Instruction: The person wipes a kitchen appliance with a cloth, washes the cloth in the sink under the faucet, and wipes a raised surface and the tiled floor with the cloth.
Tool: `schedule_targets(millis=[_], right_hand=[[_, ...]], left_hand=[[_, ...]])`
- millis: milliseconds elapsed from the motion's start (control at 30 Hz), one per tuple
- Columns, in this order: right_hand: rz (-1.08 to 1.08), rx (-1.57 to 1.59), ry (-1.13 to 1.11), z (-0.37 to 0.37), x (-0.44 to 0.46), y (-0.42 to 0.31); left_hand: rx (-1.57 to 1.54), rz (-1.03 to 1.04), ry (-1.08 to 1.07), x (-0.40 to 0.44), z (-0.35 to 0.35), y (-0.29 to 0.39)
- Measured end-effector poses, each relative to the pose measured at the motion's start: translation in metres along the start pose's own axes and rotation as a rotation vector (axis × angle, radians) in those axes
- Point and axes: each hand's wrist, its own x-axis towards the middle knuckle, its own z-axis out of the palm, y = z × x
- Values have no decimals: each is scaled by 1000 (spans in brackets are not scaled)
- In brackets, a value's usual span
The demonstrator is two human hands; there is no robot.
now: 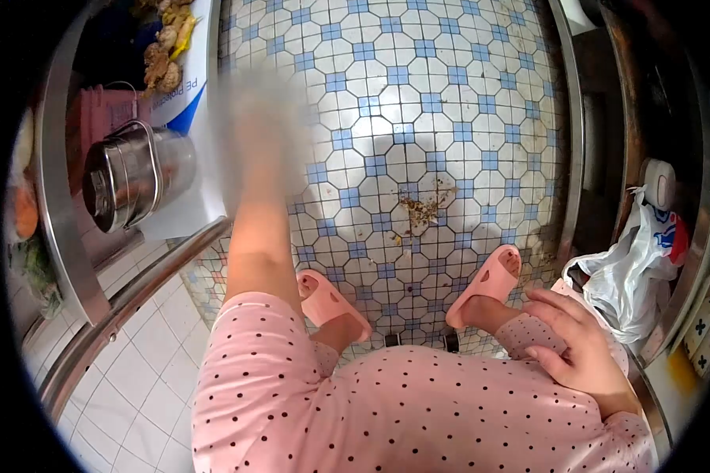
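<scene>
My left arm stretches forward, and my left hand (264, 126) is a grey-brown smear at the upper left, its fingers lost in the blur. I cannot make out whether it holds anything. It is nearest to a white box (207, 177) with blue print on the left shelf. My right hand (569, 337) hangs beside my right thigh, over the pink dotted trousers, with its fingers loosely stretched and nothing in them. On the tiled floor between my feet and the far end lies a small heap of brown and yellowish crumbs (422, 209).
A steel canister with a wire handle (122, 175) and several pieces of ginger (164, 67) sit on the left shelf. A metal rail (146, 288) runs below. Pink slippers (330, 303) are on my feet. At right, a white plastic bag (627, 280) stands by a metal-edged shelf.
</scene>
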Motion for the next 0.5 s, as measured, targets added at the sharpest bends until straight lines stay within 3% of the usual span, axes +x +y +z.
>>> schedule_targets(millis=[100, 200, 267, 333, 367, 433, 500], right_hand=[[-14, -9, 21, 1, 0, 0], [-40, -11, 24, -3, 4, -15], [-63, -25, 37, -9, -1, -25], [-103, -30, 65, -9, -2, -24], [-117, -48, 67, -10, -3, -24], [-125, -33, 42, -11, -3, -22], [-89, -8, 14, -8, -1, -19]], left_hand=[[-283, 46, -169, -27, -22, 54], [-279, 254, -295, -91, -31, 109], [-396, 410, -433, -118, -62, 122], [-599, 467, -390, -125, -69, 101], [-642, 137, -476, -104, -71, 90], [-691, -38, -411, -43, -121, 66], [-513, 44, -204, -3, -106, 46]])
